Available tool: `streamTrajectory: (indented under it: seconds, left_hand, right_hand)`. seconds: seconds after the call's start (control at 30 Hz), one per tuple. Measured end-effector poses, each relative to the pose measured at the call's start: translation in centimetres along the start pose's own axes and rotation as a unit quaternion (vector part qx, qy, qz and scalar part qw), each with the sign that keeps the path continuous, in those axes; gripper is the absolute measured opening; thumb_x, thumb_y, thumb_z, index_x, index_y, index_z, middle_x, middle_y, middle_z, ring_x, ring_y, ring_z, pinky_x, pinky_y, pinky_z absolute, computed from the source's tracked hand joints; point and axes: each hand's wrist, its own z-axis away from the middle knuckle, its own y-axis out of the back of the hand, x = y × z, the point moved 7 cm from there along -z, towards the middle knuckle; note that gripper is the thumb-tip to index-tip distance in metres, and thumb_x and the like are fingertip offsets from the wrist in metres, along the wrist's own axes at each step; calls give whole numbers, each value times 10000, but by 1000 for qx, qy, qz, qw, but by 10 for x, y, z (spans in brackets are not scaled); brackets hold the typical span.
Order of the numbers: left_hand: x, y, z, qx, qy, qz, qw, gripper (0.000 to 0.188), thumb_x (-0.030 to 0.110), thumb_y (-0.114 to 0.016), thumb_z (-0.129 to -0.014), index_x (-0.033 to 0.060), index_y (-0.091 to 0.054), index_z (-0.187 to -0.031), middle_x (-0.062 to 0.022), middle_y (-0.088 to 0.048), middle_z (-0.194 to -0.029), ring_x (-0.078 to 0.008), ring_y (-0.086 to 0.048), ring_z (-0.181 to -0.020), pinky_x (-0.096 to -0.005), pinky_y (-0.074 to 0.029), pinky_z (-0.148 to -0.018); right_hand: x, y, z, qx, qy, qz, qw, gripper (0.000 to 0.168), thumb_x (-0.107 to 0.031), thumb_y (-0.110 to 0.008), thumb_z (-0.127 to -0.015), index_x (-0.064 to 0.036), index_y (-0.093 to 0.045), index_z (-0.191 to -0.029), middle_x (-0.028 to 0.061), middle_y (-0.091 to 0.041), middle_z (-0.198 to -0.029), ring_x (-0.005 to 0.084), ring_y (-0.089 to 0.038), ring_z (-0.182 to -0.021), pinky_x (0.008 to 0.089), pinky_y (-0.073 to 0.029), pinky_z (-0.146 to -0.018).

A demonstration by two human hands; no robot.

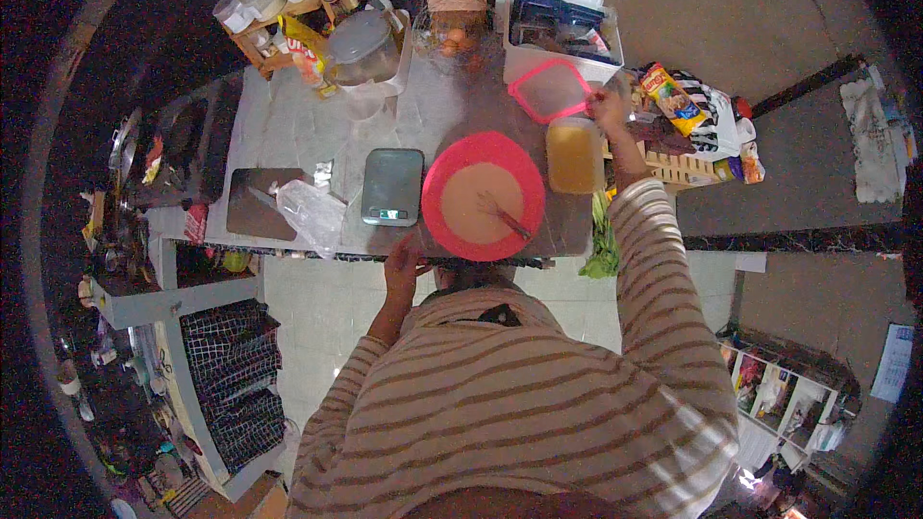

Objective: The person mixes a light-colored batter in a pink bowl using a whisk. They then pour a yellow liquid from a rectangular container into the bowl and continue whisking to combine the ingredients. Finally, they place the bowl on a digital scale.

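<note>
A red bowl [430, 196] of pale batter stands at the counter's front edge, a whisk [508, 218] leaning in it. To its right is a plastic container [575, 156] with yellowish contents. Behind that lies a clear lid with a pink rim [551, 91]; my right hand [607, 108] is at its right corner, and whether the fingers grip it is unclear. My left hand [404, 270] is low at the counter's front edge, left of the bowl, its fingers partly hidden. A digital kitchen scale [393, 186] with a lit display sits left of the bowl.
A knife and a clear plastic bag [310, 213] lie by a dark board [252, 220] at left. Eggs [456, 42] in a wire basket, a white bin [559, 72] and a lidded tub [360, 43] stand behind. Packets and a wooden crate [678, 167] are at right, near leafy greens [602, 245].
</note>
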Motion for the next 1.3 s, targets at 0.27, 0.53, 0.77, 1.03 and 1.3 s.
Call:
streamTrajectory:
  seconds: [0.27, 0.53, 0.77, 1.03, 1.3]
  left_hand:
    - [1, 21, 11, 35, -2, 7, 999, 403, 117, -561, -975, 75, -509, -1373, -66, -604, -938, -163, -638, -845, -356, -607, -765]
    - [-2, -2, -11, -14, -10, -6, 1000, 361, 174, -584, -980, 57, -535, -1318, -54, -591, -928, -159, -620, -822, -361, -596, -765]
    - [36, 3, -38, -11, -73, -22, 997, 340, 190, -588, -989, 39, -545, -1290, -30, -581, -927, -131, -586, -797, -310, -535, -764]
    - [156, -52, -25, -84, -246, -149, 954, 320, 113, -526, -1012, -12, -525, -1306, -74, -611, -1044, -159, -615, -902, -338, -539, -843]
    - [259, -131, 58, -244, -117, 80, 959, 439, 204, -525, -1001, -25, -460, -1370, -139, -595, -1239, -232, -604, -1111, -403, -522, -942]
  right_hand:
    - [2, -30, 65, -25, -113, 59, 992, 439, -456, -577, -925, -112, -679, -1178, 228, -696, -995, 402, -668, -930, 479, -522, -815]
    - [123, -47, 202, 44, -70, -147, 986, 495, -415, -346, -1035, -50, -613, -1236, 269, -672, -952, 429, -648, -921, 529, -483, -801]
    - [39, 1, 242, 91, -92, 80, 988, 489, -400, -430, -1021, 15, -688, -996, 265, -649, -846, 419, -638, -829, 516, -477, -694]
    - [-127, 135, 242, 18, -125, -35, 991, 460, -389, -507, -1006, 45, -660, -986, 196, -658, -807, 325, -614, -744, 441, -473, -711]
    - [-354, 270, 249, 37, -46, -98, 993, 394, -327, -552, -1003, 41, -691, -995, 80, -689, -791, 163, -596, -741, 337, -474, -739]
